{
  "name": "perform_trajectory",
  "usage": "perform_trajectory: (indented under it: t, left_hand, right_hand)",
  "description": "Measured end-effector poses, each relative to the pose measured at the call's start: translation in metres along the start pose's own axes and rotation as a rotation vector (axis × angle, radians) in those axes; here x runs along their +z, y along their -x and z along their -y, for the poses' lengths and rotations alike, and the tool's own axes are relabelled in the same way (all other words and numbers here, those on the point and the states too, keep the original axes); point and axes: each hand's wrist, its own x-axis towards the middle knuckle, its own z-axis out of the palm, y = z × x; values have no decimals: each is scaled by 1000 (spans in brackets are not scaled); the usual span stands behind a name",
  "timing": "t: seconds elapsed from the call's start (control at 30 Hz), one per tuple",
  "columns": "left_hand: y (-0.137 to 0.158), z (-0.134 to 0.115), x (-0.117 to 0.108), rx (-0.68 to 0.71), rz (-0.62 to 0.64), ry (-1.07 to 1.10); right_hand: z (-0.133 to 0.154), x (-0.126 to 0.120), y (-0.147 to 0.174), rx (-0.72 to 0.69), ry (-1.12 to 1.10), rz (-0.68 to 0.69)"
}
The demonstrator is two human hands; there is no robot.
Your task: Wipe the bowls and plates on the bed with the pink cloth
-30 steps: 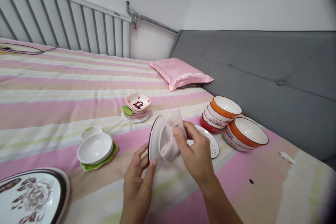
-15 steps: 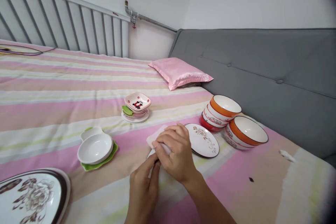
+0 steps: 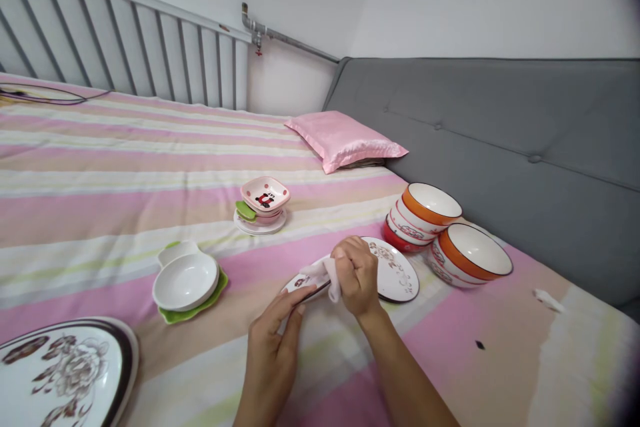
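My left hand (image 3: 278, 333) grips the near edge of a dark-rimmed white plate (image 3: 295, 282) with a brown pattern, holding it tilted above the bed. In my right hand (image 3: 356, 275) is a bunched pale cloth (image 3: 332, 280), pressed against the right part of that plate. Much of the held plate is hidden behind the cloth and fingers. Just beyond my right hand lies another flower-patterned plate (image 3: 397, 273), flat on the bedsheet and partly covered by the hand.
Stacked orange-rimmed bowls (image 3: 423, 213) and more bowls (image 3: 467, 253) stand right, by the grey headboard (image 3: 480, 120). Left are a white handled dish (image 3: 184, 281) on a green leaf-shaped one (image 3: 220, 283) and large oval plates (image 3: 75, 373). Small pink dishes (image 3: 265, 195) sit mid-bed, before a pillow (image 3: 345, 137).
My right hand has turned and shifted right, with the cloth now bunched under it. More of the held plate's face and rim shows. My left hand still holds its edge.
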Motion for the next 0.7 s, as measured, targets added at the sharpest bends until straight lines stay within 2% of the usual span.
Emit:
perform_trajectory:
  t: [0.13,0.2,0.37,0.5,0.63,0.7]
  left_hand:
    - [-3,3,-4,21,-24,1]
    - [-4,3,-6,42,-31,-8]
    - [-4,-2,-11,67,-118,-47]
    - [-2,-2,-13,-13,-187,-40]
    - [-2,9,-14,-133,-252,75]
    - [-4,13,-14,-180,-311,134]
  right_hand:
    - [-6,0,-1,112,-97,8]
    - [-1,-4,-4,199,-170,56]
    - [13,-18,-11,394,-313,365]
    - [16,-16,-9,378,-227,449]
    - [20,-2,0,294,-117,595]
    - [22,5,4,268,-29,604]
